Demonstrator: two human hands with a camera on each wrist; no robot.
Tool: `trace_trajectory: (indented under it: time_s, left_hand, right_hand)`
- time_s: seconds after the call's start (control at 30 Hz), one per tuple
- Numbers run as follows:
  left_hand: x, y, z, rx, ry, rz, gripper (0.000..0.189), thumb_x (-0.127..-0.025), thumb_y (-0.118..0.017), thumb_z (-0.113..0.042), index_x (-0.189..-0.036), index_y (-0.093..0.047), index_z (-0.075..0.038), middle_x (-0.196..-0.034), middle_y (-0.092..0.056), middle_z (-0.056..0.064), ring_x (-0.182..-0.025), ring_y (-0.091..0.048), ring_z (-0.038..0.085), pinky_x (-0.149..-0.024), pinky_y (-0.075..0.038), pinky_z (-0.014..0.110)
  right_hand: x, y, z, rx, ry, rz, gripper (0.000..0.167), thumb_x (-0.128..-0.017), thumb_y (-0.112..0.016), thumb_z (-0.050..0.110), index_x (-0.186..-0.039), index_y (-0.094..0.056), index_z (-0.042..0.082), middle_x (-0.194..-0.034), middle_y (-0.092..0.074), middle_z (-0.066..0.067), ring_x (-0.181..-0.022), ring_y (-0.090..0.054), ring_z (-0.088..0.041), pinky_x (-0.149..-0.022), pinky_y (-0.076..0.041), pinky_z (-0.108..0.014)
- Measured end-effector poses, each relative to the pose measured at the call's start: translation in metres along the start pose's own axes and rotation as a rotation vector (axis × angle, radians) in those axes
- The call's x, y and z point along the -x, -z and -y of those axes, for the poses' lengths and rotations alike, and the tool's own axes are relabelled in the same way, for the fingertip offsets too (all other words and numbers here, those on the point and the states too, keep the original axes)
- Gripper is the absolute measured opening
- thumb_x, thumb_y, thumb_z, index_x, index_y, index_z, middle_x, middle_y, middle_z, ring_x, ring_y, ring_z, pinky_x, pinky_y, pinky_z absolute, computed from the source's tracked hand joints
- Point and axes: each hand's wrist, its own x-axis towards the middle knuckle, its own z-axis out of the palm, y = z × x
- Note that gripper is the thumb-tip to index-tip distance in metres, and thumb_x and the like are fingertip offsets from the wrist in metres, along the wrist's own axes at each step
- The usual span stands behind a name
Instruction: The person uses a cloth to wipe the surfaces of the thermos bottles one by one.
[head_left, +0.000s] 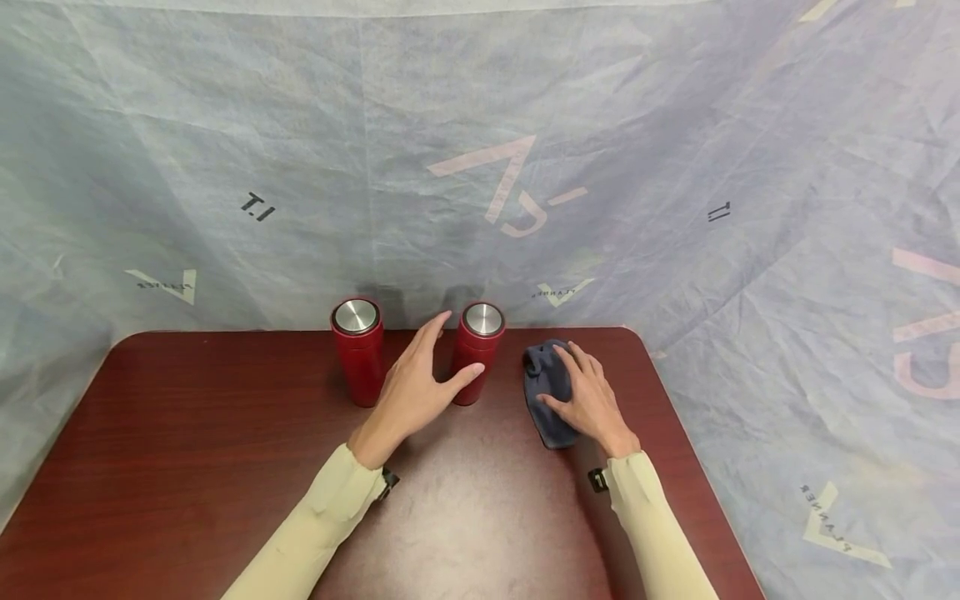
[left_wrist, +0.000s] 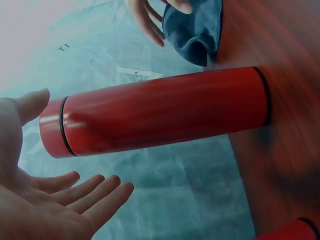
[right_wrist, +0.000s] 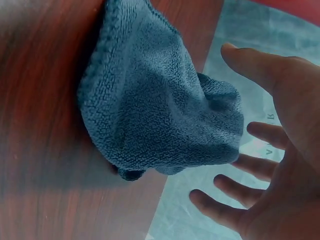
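Note:
Two red thermos flasks with silver lids stand upright near the table's back edge. My left hand is spread beside the right-hand flask, thumb on one side and fingers on the other. In the left wrist view the thumb lies right at that flask's lid end, and the palm holds nothing. The other flask stands just left of this hand. A crumpled dark blue cloth lies to the right. Over it hovers my right hand, its fingers apart around the cloth's upper end in the right wrist view.
The dark red wooden table has rounded back corners. A grey-white sheet with printed marks hangs behind it and along both sides, close behind the flasks.

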Motion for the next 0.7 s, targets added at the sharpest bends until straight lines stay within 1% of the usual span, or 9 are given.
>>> trace_trajectory:
  time_s: [0.13, 0.27, 0.37, 0.5, 0.6, 0.7]
  left_hand:
    - [-0.01, 0.0, -0.007, 0.004, -0.004, 0.019, 0.096, -0.094, -0.073, -0.067, -0.169, -0.032, -0.024, -0.171, -0.037, 0.0, -0.153, -0.043, 0.029, -0.116, -0.043, 0.064]
    - [-0.018, -0.002, -0.012, -0.004, -0.003, 0.026, 0.096, -0.093, -0.074, -0.066, -0.169, -0.032, -0.025, -0.171, -0.038, 0.0, -0.152, -0.045, 0.03, -0.115, -0.043, 0.065]
    - [-0.023, -0.004, -0.015, -0.013, -0.005, 0.032, 0.095, -0.093, -0.075, -0.064, -0.169, -0.033, -0.027, -0.17, -0.04, 0.0, -0.15, -0.047, 0.03, -0.115, -0.044, 0.065]
    - [-0.029, -0.008, -0.018, -0.023, -0.006, 0.03, 0.091, -0.093, -0.076, -0.061, -0.168, -0.036, -0.03, -0.168, -0.044, -0.001, -0.145, -0.052, 0.031, -0.112, -0.046, 0.066]
    - [-0.031, -0.01, -0.018, -0.024, -0.011, 0.011, 0.086, -0.094, -0.078, -0.058, -0.166, -0.039, -0.03, -0.165, -0.048, -0.001, -0.14, -0.056, 0.031, -0.109, -0.049, 0.064]
    - [-0.031, -0.011, -0.018, -0.011, -0.025, -0.007, 0.082, -0.095, -0.079, -0.054, -0.164, -0.043, -0.029, -0.162, -0.052, 0.0, -0.137, -0.059, 0.03, -0.108, -0.05, 0.062]
  right_hand:
    - [-0.006, -0.002, 0.0, 0.009, -0.037, 0.042, 0.098, -0.091, -0.089, 0.035, -0.169, -0.034, 0.011, -0.175, -0.023, -0.021, -0.155, -0.028, -0.052, -0.098, -0.049, -0.077]
    - [-0.01, -0.006, -0.001, 0.017, -0.067, 0.095, 0.1, -0.092, -0.088, 0.037, -0.17, -0.031, 0.013, -0.176, -0.019, -0.021, -0.154, -0.03, -0.054, -0.098, -0.047, -0.079]
    - [-0.013, -0.009, -0.002, 0.022, -0.072, 0.115, 0.1, -0.091, -0.088, 0.037, -0.17, -0.031, 0.014, -0.176, -0.019, -0.022, -0.152, -0.033, -0.055, -0.097, -0.049, -0.078]
    - [-0.017, -0.017, -0.003, 0.035, -0.054, 0.122, 0.098, -0.091, -0.088, 0.035, -0.169, -0.033, 0.013, -0.174, -0.021, -0.025, -0.148, -0.039, -0.056, -0.093, -0.052, -0.076]
    - [-0.019, -0.023, -0.003, 0.035, -0.052, 0.119, 0.094, -0.093, -0.087, 0.033, -0.169, -0.035, 0.013, -0.173, -0.024, -0.026, -0.145, -0.042, -0.056, -0.094, -0.052, -0.074]
    - [-0.019, -0.029, -0.003, 0.016, -0.061, 0.102, 0.087, -0.094, -0.086, 0.029, -0.167, -0.039, 0.014, -0.171, -0.029, -0.025, -0.144, -0.045, -0.055, -0.094, -0.052, -0.074]
